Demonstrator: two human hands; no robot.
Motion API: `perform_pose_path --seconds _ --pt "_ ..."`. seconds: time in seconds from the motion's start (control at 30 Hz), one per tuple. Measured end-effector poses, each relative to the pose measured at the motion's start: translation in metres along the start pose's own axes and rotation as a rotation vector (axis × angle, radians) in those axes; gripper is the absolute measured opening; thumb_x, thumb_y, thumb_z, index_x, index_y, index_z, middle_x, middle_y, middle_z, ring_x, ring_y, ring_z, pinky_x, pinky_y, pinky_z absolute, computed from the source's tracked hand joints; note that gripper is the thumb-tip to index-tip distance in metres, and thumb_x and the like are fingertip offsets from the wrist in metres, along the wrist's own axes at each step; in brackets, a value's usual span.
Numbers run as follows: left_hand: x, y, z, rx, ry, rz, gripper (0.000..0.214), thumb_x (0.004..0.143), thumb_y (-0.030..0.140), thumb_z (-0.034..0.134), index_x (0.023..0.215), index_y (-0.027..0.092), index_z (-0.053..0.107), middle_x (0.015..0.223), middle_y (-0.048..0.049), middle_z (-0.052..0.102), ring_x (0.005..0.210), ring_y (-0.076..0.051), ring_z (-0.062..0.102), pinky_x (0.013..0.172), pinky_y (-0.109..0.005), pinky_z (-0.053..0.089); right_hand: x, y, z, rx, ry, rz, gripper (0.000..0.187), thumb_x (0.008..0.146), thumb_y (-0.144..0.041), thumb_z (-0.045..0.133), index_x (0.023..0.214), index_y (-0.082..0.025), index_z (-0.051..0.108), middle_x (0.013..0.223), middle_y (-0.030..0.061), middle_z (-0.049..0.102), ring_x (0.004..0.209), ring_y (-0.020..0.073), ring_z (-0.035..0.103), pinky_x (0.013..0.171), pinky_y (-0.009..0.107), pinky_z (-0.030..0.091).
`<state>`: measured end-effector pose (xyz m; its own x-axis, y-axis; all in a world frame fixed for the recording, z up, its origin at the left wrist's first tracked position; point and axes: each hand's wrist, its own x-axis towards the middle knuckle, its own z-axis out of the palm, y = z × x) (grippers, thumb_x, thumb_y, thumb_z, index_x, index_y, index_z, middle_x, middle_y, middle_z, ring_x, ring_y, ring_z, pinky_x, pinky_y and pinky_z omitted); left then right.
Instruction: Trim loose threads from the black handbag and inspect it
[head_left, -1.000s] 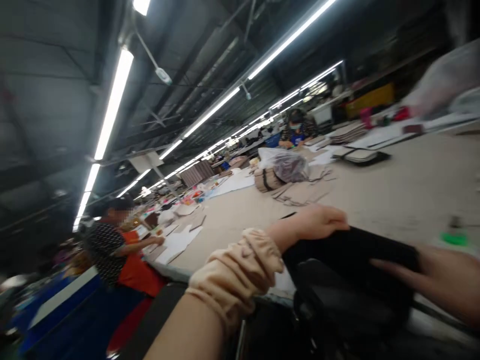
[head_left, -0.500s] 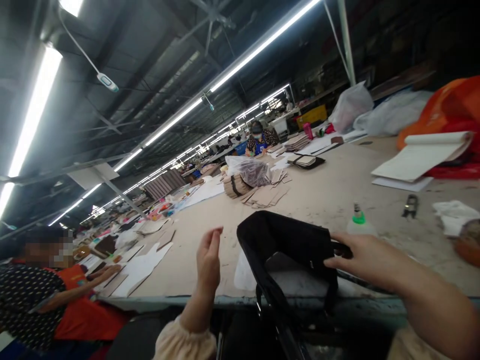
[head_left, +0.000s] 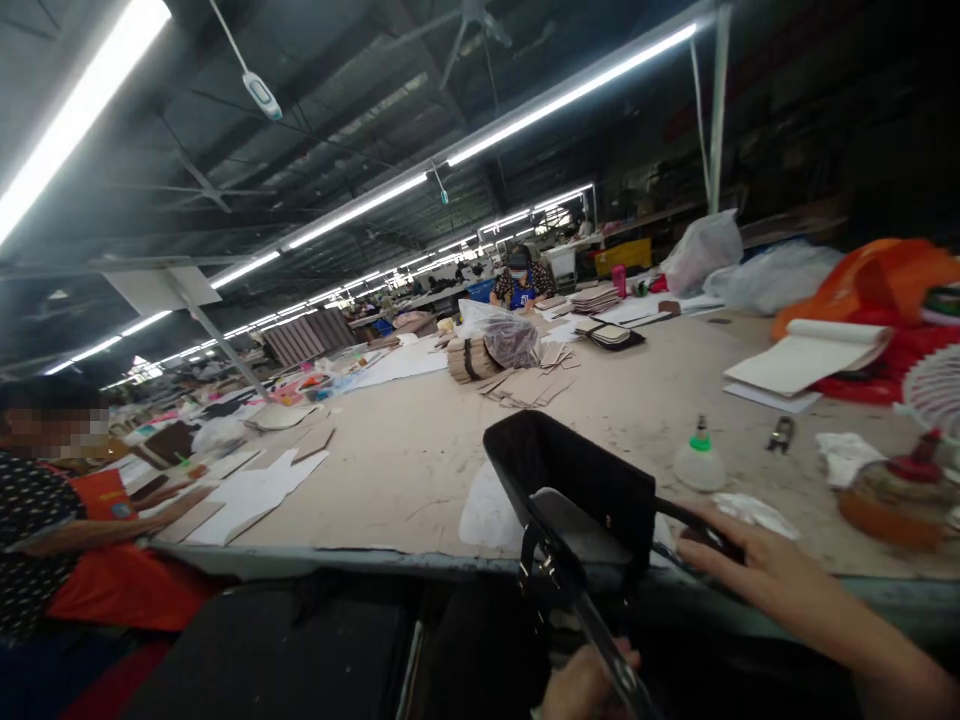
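A black handbag (head_left: 577, 465) with metal fittings lies tilted at the near table edge, its mouth spread apart. My right hand (head_left: 739, 550) is closed round the handle (head_left: 697, 520) on the bag's right side. Low in the view, my left hand (head_left: 581, 682) is closed at the near handle strap (head_left: 607, 655), partly hidden behind it. White sheet material (head_left: 487, 510) lies under and beside the bag. Just beyond my right hand are a squeeze bottle with a green collar (head_left: 700, 465) and a crumpled white piece (head_left: 757, 515).
At the right stand a jar of amber liquid (head_left: 892, 505), a clip-like tool (head_left: 781, 434), a notepad (head_left: 810, 355) and a white fan (head_left: 934, 395). A banded stack of brown pieces (head_left: 469, 360) sits mid-table. A co-worker (head_left: 90, 530) works at the left.
My left hand has come down from above the table to the near handle strap. My right hand has drawn the right handle outward, and the bag's mouth is wider. The view has turned slightly.
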<state>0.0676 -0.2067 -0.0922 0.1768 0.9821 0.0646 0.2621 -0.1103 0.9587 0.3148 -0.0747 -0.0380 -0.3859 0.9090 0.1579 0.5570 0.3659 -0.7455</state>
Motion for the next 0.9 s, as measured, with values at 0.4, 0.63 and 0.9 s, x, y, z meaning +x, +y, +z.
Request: perform_pose_path --seconds 0.4,0.63,0.9 --pt "0.009 0.017 0.003 -0.188 0.068 0.244 0.025 0.087 0.026 0.048 0.101 0.026 0.069 0.118 -0.0060 0.057 0.106 -0.022 0.055 0.095 -0.037 0.045 -0.031 -0.070 0.084 0.226 0.317 0.035 0.057 0.083 -0.039 0.055 0.135 -0.023 0.039 0.106 0.0086 0.059 0.095 0.0254 0.057 0.080 0.039 0.051" --pt "0.008 -0.004 -0.084 -0.500 0.692 0.020 0.025 0.078 0.031 0.065 0.099 0.019 0.064 0.121 -0.0067 0.054 0.117 -0.021 0.046 0.105 -0.034 0.031 -0.024 -0.136 0.026 1.317 0.218 0.247 0.033 0.079 -0.033 0.068 0.067 -0.017 0.042 0.054 -0.0070 0.028 0.040 0.0038 0.018 0.033 0.012 0.025" --pt "-0.007 0.006 -0.065 -1.314 -0.057 -0.352 0.061 0.082 0.067 0.039 0.120 0.021 0.052 0.120 -0.0113 0.055 0.103 -0.027 0.055 0.082 -0.042 0.047 -0.091 -0.149 0.010 1.743 0.227 0.324 0.041 0.093 -0.035 0.049 0.061 -0.019 0.028 0.047 -0.0091 0.015 0.035 0.0035 0.016 0.034 0.006 0.029"
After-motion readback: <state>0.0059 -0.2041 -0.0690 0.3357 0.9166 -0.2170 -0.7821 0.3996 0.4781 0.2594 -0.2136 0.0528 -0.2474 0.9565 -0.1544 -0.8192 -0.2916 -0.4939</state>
